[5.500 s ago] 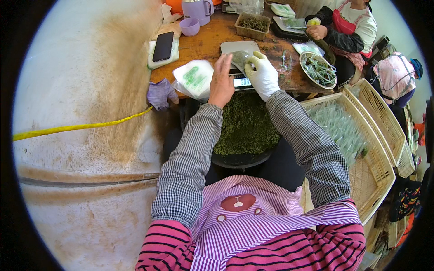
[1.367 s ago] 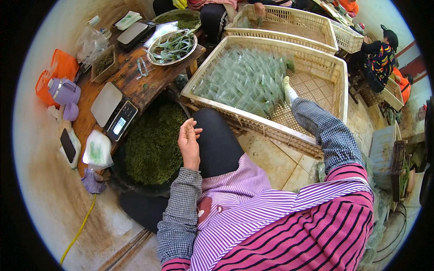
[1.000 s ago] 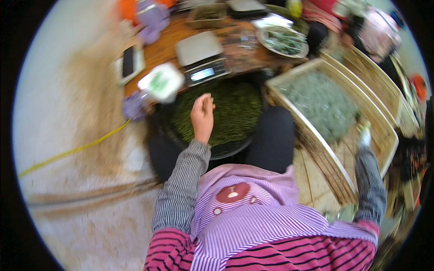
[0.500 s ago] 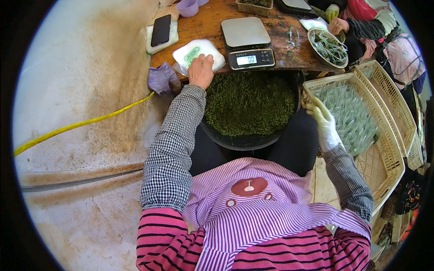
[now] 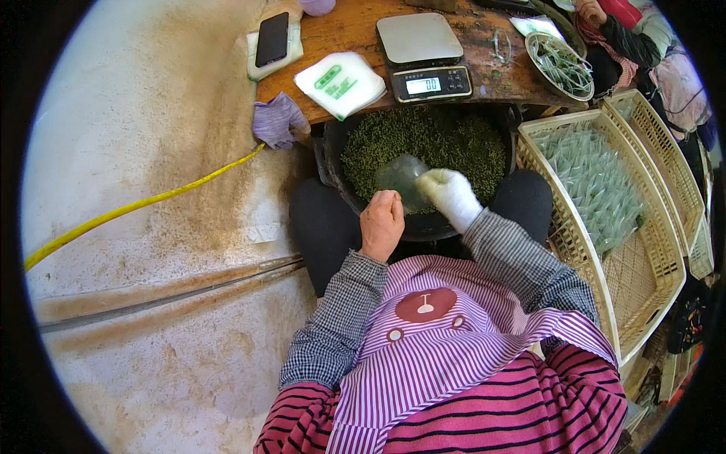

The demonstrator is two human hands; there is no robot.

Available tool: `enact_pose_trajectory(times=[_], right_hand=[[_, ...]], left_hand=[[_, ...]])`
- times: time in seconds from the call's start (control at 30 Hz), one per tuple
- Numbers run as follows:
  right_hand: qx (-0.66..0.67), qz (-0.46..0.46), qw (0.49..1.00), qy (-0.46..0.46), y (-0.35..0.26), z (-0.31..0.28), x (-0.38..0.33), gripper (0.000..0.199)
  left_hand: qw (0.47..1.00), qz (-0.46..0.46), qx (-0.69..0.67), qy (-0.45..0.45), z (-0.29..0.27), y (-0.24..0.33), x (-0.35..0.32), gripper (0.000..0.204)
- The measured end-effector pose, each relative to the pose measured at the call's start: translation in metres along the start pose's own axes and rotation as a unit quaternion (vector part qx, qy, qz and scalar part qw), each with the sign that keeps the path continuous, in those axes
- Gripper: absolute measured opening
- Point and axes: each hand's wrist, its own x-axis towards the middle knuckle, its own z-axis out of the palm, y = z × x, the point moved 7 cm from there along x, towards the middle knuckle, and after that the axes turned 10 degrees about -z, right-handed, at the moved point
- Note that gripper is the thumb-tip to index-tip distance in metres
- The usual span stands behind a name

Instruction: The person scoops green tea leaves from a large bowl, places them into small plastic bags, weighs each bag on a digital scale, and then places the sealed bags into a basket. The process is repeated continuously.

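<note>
A small clear plastic bag (image 5: 403,175) is stretched between my hands, low over a black tub (image 5: 333,163) of tiny green peppercorn-like berries (image 5: 461,144). My bare left hand (image 5: 383,221) is closed on the bag's near edge. On its other side, my right hand (image 5: 452,195), in a pale glove with yellowish fingertips, is closed against the bag, slightly blurred. At the table's near edge lies a stack of flat plastic bags (image 5: 340,83) with green print. Beside it stands a digital scale (image 5: 420,41) with a bare metal plate and a lit display.
A phone (image 5: 272,39) lies on a packet at the table's left. A cream crate (image 5: 569,219) to my right holds filled clear bags (image 5: 594,181). A bowl of ties (image 5: 561,64) sits near a co-worker's hand (image 5: 590,11). A yellow hose (image 5: 144,203) crosses at left.
My left hand has left the bag stack and come down over the tub with one bag. My right hand has moved left from the crate's edge to meet it. The view has shifted slightly.
</note>
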Motion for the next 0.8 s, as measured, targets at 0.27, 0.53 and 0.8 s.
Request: enact_pose_trajectory(times=[0.27, 0.53, 0.8], right_hand=[[-0.009, 0.137, 0.927, -0.349, 0.004, 0.009, 0.006, 0.029], [0.081, 0.189, 0.920, -0.332, 0.045, 0.054, 0.081, 0.077], [-0.364, 0.075, 0.891, -0.261, 0.042, 0.116, 0.073, 0.071]], left_hand=[[0.952, 0.220, 0.106, -0.186, 0.021, 0.020, 0.001, 0.031], [0.964, 0.061, 0.121, -0.228, 0.000, -0.017, 0.028, 0.023], [0.836, -0.256, -0.316, -0.368, -0.018, -0.046, -0.006, 0.021]])
